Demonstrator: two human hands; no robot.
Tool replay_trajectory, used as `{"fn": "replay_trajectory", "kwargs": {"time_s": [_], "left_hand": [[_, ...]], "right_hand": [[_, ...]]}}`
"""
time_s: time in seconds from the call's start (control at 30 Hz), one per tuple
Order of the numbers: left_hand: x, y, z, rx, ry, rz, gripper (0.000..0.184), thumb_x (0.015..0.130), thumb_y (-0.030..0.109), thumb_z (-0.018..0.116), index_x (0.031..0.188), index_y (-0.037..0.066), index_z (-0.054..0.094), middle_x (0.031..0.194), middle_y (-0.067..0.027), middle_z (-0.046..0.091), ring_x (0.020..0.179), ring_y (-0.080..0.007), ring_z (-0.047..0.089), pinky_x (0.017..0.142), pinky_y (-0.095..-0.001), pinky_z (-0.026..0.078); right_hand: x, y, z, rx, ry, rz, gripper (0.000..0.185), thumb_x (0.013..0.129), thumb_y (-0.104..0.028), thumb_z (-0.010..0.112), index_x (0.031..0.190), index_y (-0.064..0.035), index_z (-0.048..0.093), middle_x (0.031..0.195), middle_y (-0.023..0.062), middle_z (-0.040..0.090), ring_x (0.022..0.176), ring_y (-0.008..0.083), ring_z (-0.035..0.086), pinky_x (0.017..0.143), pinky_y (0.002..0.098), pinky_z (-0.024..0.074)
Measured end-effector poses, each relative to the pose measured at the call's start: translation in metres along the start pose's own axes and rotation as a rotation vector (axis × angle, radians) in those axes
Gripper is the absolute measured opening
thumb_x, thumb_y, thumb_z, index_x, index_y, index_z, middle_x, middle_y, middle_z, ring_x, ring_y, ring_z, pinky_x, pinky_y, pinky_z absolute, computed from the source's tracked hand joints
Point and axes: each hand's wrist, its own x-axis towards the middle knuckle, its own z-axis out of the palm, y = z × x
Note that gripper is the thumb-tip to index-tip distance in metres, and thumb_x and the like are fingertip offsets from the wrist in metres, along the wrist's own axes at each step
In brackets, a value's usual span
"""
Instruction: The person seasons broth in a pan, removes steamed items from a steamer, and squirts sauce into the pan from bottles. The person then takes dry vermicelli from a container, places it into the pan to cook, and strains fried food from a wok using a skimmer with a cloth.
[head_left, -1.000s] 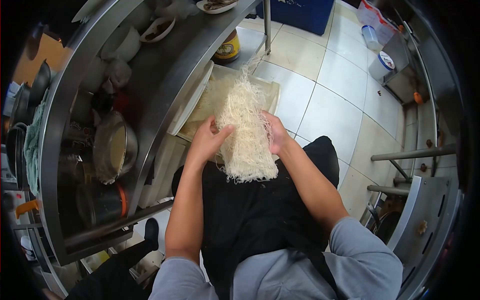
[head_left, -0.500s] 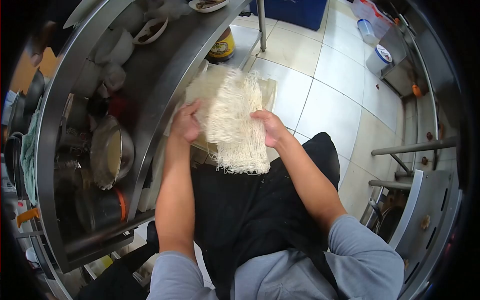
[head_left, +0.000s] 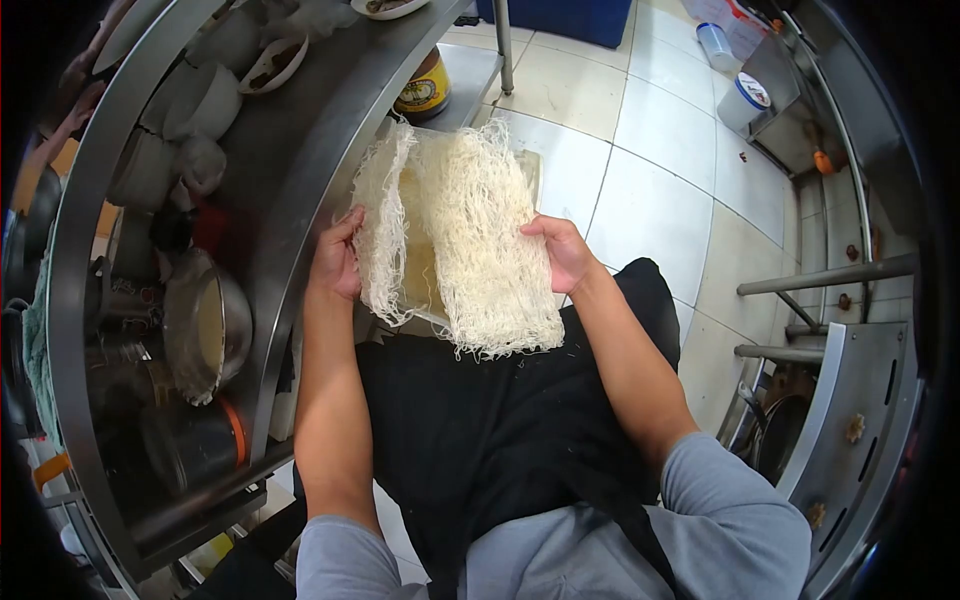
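Two pale slabs of dried thin noodles hang side by side over a light, shallow tray (head_left: 530,165). My left hand (head_left: 340,260) grips the narrower noodle slab (head_left: 383,230), seen partly edge-on, by its left side. The wider noodle slab (head_left: 490,240) is tilted toward me, its ragged lower end above my dark apron. My right hand (head_left: 560,253) holds that slab at its right edge, thumb on top. A gap runs between the slabs, with the tray's yellowish inside showing through and a few loose strands.
On the left, a steel shelf unit (head_left: 330,140) holds bowls (head_left: 203,100) and a metal pan (head_left: 225,325). A yellow-labelled jar (head_left: 425,88) stands beyond the tray. White tubs (head_left: 742,100) are at the upper right, steel equipment (head_left: 850,420) at the right. At far left a co-worker's hand (head_left: 80,110) shows.
The noodles, one stack at first, have come apart into two slabs. My left hand has moved left with the narrower one; my right hand has shifted slightly right with the wider one.
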Motion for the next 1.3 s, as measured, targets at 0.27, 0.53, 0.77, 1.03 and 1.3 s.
{"fn": "replay_trajectory", "kwargs": {"time_s": [0.27,0.53,0.77,1.03,1.3], "left_hand": [[0.004,-0.010,0.021,0.098,-0.038,-0.004,0.032,0.098,0.016,0.055,0.124,-0.002,0.058,0.114,-0.0152,0.068,0.102,-0.0267,0.068,0.093,-0.0428,0.055],[0.007,-0.056,0.062,0.456,0.195,0.101,0.046,0.097,0.021,0.061,0.131,-0.007,0.048,0.120,-0.0194,0.062,0.110,-0.0248,0.062,0.090,-0.0373,0.054],[0.015,-0.048,0.026,0.900,0.462,0.193,0.038,0.096,0.024,0.059,0.127,0.002,0.055,0.101,-0.0078,0.061,0.092,-0.0170,0.057,0.083,-0.0364,0.053],[0.077,-0.087,0.030,0.062,1.124,0.036,0.052,0.084,0.015,0.066,0.127,-0.001,0.042,0.126,-0.0216,0.050,0.109,-0.0336,0.059,0.076,-0.0462,0.056],[0.086,-0.133,0.012,-0.196,0.952,-0.140,0.044,0.080,0.014,0.068,0.117,0.004,0.047,0.113,-0.0171,0.057,0.097,-0.0345,0.064,0.071,-0.0569,0.058]], "right_hand": [[0.001,0.004,0.005,0.098,-0.047,-0.070,0.070,0.098,-0.048,0.046,0.148,0.0000,0.037,0.141,0.0191,0.052,0.127,0.0316,0.055,0.108,0.0465,0.0434],[0.003,0.009,0.013,0.012,0.058,-0.071,0.079,0.093,-0.054,0.057,0.149,-0.0015,0.035,0.142,0.0172,0.051,0.127,0.0280,0.053,0.107,0.0445,0.0435],[-0.019,-0.014,0.016,-0.277,0.328,-0.124,0.067,0.079,-0.003,0.067,0.139,0.0042,0.039,0.122,0.0167,0.059,0.108,0.0274,0.063,0.095,0.0422,0.0525],[-0.074,-0.061,0.007,-0.380,0.349,-0.198,0.067,0.079,-0.004,0.065,0.140,0.0053,0.039,0.124,0.0181,0.060,0.106,0.0274,0.064,0.093,0.0398,0.0544],[-0.099,-0.078,0.007,-0.450,0.372,-0.309,0.072,0.078,-0.010,0.060,0.144,0.0050,0.035,0.129,0.0208,0.058,0.111,0.0293,0.064,0.094,0.0404,0.0548]]}}
